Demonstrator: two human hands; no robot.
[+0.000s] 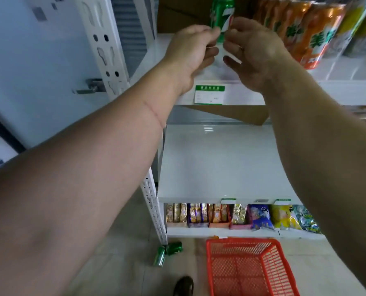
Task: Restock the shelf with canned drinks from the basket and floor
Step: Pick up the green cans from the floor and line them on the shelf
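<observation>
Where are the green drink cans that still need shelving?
In the head view, two green drink cans lie on their sides on the floor at the lower left, beside the foot of the white shelf upright and left of the red plastic basket.

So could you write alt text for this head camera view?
Both hands, left hand and right hand, reach toward a green can on the upper shelf. Below, two green cans lie beside an empty red basket.
</observation>
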